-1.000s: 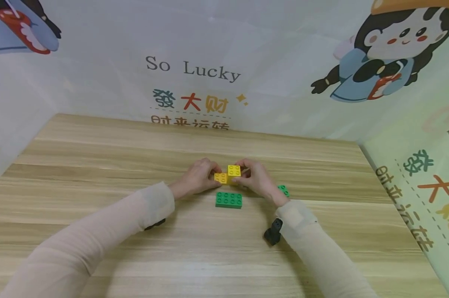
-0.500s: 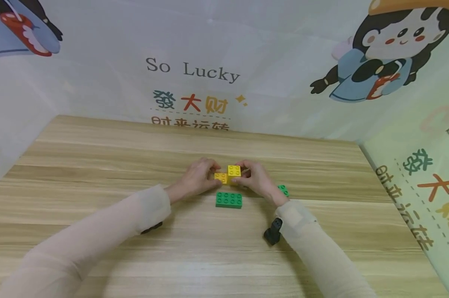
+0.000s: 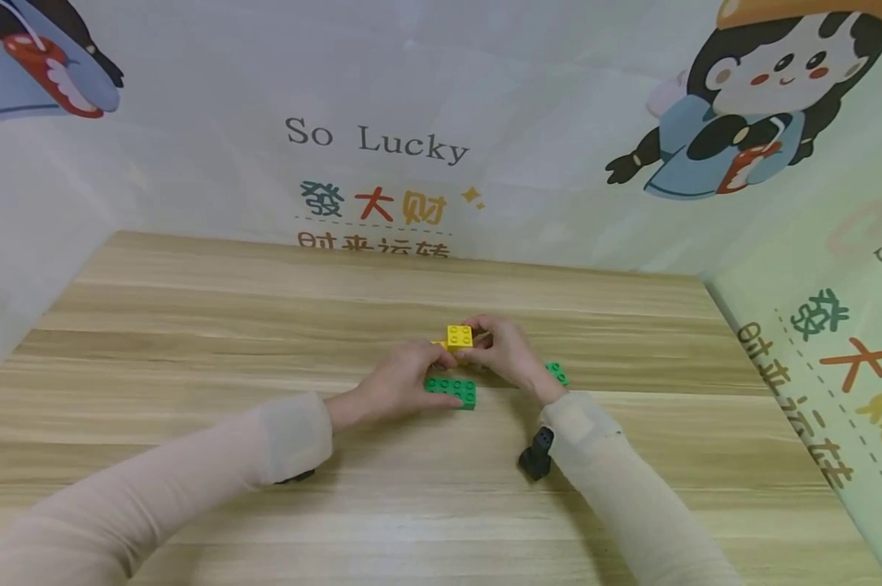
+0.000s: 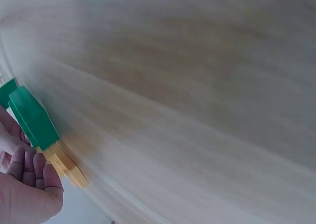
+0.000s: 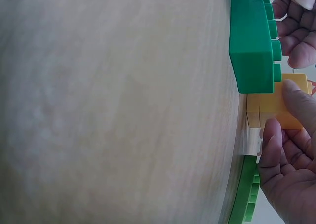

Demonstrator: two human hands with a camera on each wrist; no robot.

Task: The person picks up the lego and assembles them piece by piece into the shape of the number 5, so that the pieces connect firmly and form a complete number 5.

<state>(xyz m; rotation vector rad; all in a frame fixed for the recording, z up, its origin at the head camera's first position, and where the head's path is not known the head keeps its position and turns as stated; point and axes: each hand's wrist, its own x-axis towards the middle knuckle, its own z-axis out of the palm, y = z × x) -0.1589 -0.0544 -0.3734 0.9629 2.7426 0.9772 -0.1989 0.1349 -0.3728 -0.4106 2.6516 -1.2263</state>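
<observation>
Head view: 2 hands flank a yellow block, the right pinching it.

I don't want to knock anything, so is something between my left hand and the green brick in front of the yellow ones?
Nothing visible: your left hand is right at that green brick, and the yellow bricks stand beyond it, not in between.

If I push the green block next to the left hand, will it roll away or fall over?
The green block probably won't roll, because its sides are flat. It likely won't tip easily, since it's longer than tall and lies flat on the table. Its straight, crisp edges suggest it's stiff.
</observation>
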